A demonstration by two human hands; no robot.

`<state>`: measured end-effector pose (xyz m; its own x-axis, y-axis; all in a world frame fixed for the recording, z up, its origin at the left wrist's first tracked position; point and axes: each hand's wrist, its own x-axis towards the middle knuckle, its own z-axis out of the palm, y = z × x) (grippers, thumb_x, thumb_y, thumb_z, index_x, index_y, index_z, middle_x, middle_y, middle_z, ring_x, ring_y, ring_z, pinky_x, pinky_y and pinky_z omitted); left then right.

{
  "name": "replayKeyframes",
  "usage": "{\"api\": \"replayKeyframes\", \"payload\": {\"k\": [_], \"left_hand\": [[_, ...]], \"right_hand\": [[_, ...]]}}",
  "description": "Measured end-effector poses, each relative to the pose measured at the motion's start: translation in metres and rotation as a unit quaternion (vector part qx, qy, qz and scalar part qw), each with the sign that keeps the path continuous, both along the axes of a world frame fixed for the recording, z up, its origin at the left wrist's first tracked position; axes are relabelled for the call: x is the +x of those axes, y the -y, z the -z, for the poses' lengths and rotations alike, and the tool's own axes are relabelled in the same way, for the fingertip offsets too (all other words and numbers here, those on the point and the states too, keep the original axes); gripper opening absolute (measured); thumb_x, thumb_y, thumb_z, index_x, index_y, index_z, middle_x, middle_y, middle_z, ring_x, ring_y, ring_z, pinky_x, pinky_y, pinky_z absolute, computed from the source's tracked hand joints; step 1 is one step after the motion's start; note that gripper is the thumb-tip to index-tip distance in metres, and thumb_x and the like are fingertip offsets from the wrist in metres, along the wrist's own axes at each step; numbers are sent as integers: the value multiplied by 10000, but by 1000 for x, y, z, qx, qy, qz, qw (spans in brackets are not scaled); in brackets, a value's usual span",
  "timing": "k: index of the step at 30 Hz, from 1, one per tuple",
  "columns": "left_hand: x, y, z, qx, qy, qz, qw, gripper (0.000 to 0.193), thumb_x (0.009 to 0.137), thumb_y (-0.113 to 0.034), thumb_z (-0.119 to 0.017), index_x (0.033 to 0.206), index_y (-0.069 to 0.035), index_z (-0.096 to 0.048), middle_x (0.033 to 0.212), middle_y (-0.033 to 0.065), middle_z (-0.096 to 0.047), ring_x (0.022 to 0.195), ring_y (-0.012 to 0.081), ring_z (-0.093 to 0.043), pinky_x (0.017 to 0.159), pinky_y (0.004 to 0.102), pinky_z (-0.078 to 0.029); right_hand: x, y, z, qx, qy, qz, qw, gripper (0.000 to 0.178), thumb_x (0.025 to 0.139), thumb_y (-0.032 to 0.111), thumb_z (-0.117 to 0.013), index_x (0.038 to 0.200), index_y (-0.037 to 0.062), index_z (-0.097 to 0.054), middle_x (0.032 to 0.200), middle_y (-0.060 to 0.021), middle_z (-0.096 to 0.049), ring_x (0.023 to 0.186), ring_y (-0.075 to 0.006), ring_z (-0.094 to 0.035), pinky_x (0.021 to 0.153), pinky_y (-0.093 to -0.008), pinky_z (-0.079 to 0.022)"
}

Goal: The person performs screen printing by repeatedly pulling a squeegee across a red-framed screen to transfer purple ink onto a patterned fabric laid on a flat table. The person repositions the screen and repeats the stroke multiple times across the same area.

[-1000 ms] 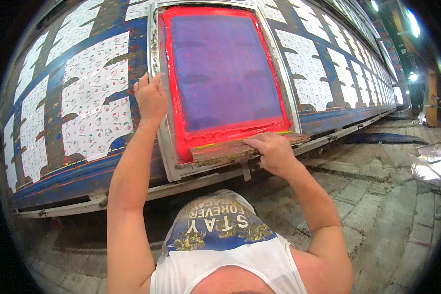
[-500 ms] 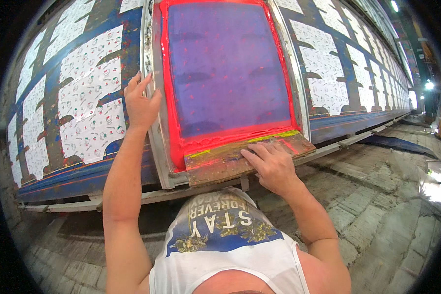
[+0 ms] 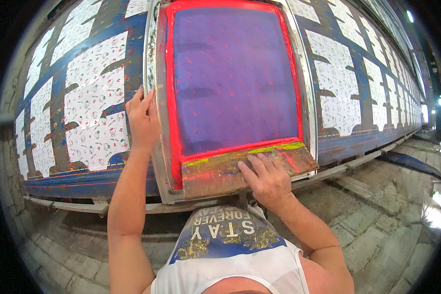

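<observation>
A screen-printing frame (image 3: 312, 81) lies in front of me, its purple mesh (image 3: 237, 78) bordered with wet red ink (image 3: 170, 98). Across the near end of the mesh rests a wide wooden squeegee (image 3: 208, 179), stained yellow and red. My right hand (image 3: 267, 181) is closed on its middle, fingers over the top edge and thumb hidden. At the frame's left rail, my left hand (image 3: 143, 117) has its fingers bent against the outer edge, gripping it.
White printed fabric pieces (image 3: 95, 93) lie in rows on a long blue-stained table, with more fabric pieces (image 3: 335, 90) to the right. A metal rail (image 3: 362, 164) runs along the table's near edge. Below is a paved floor (image 3: 377, 210).
The red ink band in front of the squeegee has narrowed, baring more purple mesh. The squeegee sits lower in view and shows more of its face. Both hands keep their holds; the whole view has shifted slightly.
</observation>
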<state>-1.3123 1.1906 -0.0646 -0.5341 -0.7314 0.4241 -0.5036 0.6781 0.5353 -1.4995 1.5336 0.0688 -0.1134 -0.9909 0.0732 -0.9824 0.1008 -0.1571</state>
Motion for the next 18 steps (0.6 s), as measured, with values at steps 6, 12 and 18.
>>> {"api": "replayKeyframes", "payload": {"k": [6, 12, 18], "left_hand": [[-6, -6, -16, -55, 50, -33, 997, 341, 1029, -88, -672, 1343, -100, -806, 1511, 180, -685, 1449, 425, -525, 1226, 573, -361], [-10, -8, -26, -56, 146, -34, 987, 379, 1036, -87, -662, 1398, -105, -772, 1553, 62, -691, 1507, 374, -506, 1238, 570, -333], [-11, -6, -27, -64, 147, -27, 987, 370, 1013, -73, -666, 1371, -74, -758, 1534, 83, -700, 1459, 363, -557, 1231, 564, -340]], "right_hand": [[-66, 86, 13, -22, -7, -8, 1000, 428, 825, 48, -711, 1242, 113, -785, 1168, -117, -758, 1042, -345, -752, 930, -502, -580], [-162, 210, 20, 0, -30, -7, 1000, 456, 824, 36, -694, 1255, 143, -797, 1085, -142, -786, 1002, -380, -764, 923, -501, -597], [-246, 331, 31, -27, -77, -8, 997, 339, 910, 138, -655, 1210, 156, -812, 1088, -171, -806, 1054, -383, -787, 927, -526, -632]]}}
